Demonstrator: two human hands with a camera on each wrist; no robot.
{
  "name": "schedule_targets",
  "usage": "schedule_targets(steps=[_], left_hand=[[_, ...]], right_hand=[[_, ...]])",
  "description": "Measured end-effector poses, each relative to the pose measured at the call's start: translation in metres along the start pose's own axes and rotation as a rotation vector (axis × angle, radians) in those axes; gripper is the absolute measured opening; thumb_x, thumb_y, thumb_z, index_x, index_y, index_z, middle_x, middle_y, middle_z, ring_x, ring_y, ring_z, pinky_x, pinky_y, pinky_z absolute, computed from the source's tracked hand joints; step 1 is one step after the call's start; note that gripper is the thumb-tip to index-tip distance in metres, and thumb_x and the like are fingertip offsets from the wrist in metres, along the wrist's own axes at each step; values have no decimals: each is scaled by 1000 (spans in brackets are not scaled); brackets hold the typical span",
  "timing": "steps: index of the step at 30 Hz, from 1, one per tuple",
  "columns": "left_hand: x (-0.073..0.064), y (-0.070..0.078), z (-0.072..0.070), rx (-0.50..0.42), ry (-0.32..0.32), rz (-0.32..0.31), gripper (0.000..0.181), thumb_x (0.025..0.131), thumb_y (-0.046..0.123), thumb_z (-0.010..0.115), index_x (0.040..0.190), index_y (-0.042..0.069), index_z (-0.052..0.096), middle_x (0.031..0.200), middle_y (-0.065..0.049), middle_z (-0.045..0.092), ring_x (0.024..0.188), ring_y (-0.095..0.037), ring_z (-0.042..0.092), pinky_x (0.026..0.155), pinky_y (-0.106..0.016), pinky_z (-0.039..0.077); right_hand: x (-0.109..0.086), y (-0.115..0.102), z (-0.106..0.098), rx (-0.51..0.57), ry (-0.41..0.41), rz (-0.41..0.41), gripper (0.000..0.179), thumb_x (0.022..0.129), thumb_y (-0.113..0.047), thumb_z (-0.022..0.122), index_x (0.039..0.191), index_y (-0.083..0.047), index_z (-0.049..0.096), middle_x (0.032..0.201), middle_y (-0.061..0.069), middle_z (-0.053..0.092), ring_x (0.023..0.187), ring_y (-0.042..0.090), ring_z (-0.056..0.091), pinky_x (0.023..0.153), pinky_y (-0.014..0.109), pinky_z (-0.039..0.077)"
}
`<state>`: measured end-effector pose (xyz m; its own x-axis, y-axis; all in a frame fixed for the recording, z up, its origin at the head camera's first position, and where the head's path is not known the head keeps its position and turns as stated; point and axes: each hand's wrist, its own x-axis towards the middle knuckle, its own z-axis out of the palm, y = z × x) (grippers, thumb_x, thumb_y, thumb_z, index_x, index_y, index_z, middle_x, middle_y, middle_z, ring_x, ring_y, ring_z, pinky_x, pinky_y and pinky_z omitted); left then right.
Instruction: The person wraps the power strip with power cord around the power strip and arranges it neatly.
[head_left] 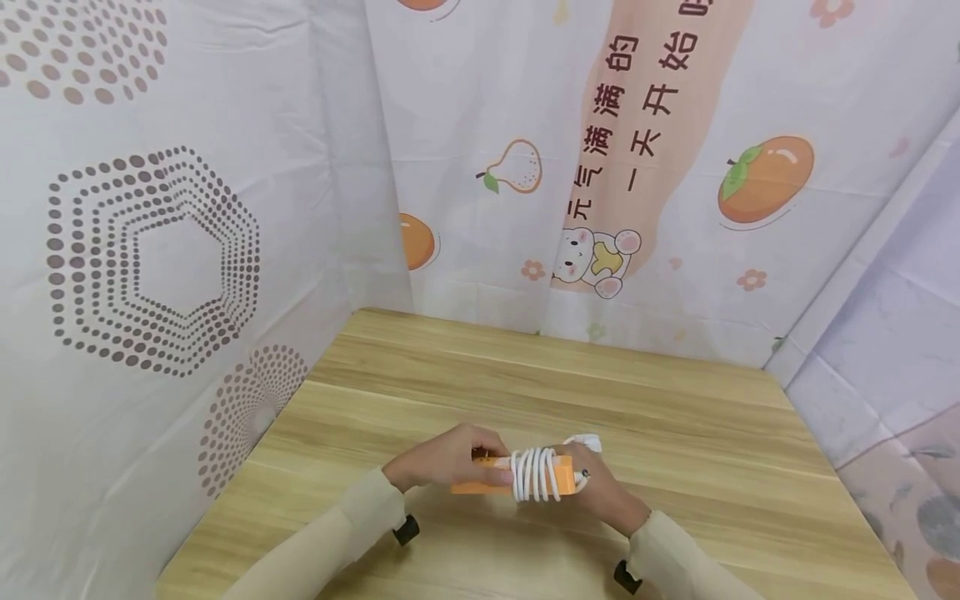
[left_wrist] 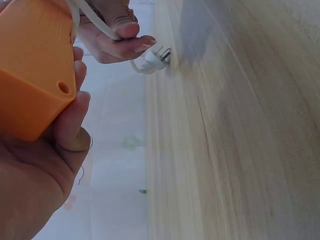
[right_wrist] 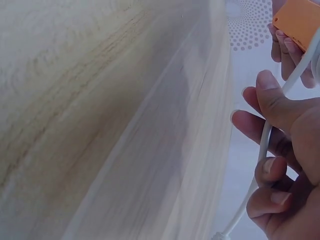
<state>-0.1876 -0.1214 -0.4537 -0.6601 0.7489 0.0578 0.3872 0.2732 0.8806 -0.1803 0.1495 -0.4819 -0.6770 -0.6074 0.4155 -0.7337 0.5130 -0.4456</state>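
Note:
An orange power strip [head_left: 566, 473] is held up over the table, with several turns of its white cord [head_left: 534, 475] wound around its right half. My left hand [head_left: 459, 457] grips the strip's left end, thumb on the near side; its fingers wrap the orange casing [left_wrist: 37, 65] in the left wrist view. Beyond the strip's right end, my right hand [head_left: 606, 493] is partly hidden by it. In the right wrist view this hand's curled fingers [right_wrist: 272, 197] hold the loose cord [right_wrist: 266, 135]. From there the free end runs to a white plug [left_wrist: 156, 60] with metal prongs.
Under both hands lies a wood-grain table [head_left: 420, 383]. Patterned white curtains [head_left: 480, 250] hang along its back and sides. A dark band piece [head_left: 407, 530] shows at the left wrist, and another [head_left: 627, 577] at the right.

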Motion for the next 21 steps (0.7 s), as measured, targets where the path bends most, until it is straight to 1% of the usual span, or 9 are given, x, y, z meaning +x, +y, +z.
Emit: schedule_targets(steps=[3, 4, 5, 7, 10, 11, 13, 17, 21], left_hand=[[0, 2, 0, -6, -29, 10, 17, 96, 36, 74, 107, 24, 78, 101, 10, 71, 88, -6, 58, 80, -26, 50], [0, 3, 0, -10, -40, 17, 16, 96, 34, 75, 107, 23, 78, 101, 10, 70, 88, -5, 57, 79, -26, 50], [0, 3, 0, -10, -53, 26, 16, 96, 34, 75, 107, 23, 78, 100, 10, 70, 87, -5, 57, 79, -25, 49], [0, 3, 0, -16, -81, 44, 16, 96, 32, 75, 108, 22, 78, 98, 11, 69, 86, -3, 55, 78, -24, 48], [0, 4, 1, -19, -132, 70, 15, 95, 28, 76, 108, 19, 77, 94, 11, 66, 82, -2, 52, 74, -21, 44], [0, 4, 1, -13, -146, 78, 16, 95, 27, 77, 108, 19, 77, 93, 11, 65, 81, -2, 52, 74, -21, 43], [1, 5, 1, -2, -170, 92, 15, 94, 25, 78, 107, 18, 77, 92, 12, 64, 80, -1, 51, 72, -20, 41], [4, 7, 0, 26, -197, 110, 15, 93, 27, 79, 105, 19, 76, 91, 13, 63, 79, 0, 51, 70, -19, 42], [6, 10, 1, 79, -218, 126, 17, 92, 31, 81, 104, 20, 75, 92, 14, 63, 78, 1, 52, 68, -18, 43]], right_hand=[[3, -4, 0, 0, -62, 29, 20, 91, -12, 71, 74, -21, 64, 69, -16, 59, 60, -3, 49, 55, 24, 47], [4, -5, 0, -23, -82, 34, 21, 91, -13, 70, 74, -22, 63, 68, -17, 58, 60, -4, 48, 55, 24, 46], [5, -7, 0, -52, -102, 36, 22, 92, -15, 69, 73, -23, 62, 69, -17, 57, 60, -4, 47, 56, 24, 46], [6, -10, -2, -82, -117, 11, 19, 93, -17, 70, 74, -22, 68, 71, -15, 60, 63, -2, 52, 58, 25, 49], [6, -9, -1, -132, -99, -59, 7, 90, -17, 75, 85, -21, 78, 80, -14, 67, 71, -1, 59, 64, 25, 52], [5, -9, -2, -131, -95, -77, 6, 89, -16, 76, 89, -21, 80, 82, -13, 69, 73, -1, 61, 65, 25, 52], [6, -7, -1, -126, -88, -97, 11, 87, -13, 80, 95, -21, 81, 83, -13, 69, 75, -1, 61, 65, 23, 52], [9, -5, -3, -128, -83, -127, 18, 84, -4, 82, 94, -19, 80, 84, -12, 70, 76, 0, 64, 66, 23, 54], [11, -3, -4, -152, -67, -136, 18, 81, -3, 85, 91, -17, 80, 84, -9, 72, 75, 3, 66, 66, 22, 54]])
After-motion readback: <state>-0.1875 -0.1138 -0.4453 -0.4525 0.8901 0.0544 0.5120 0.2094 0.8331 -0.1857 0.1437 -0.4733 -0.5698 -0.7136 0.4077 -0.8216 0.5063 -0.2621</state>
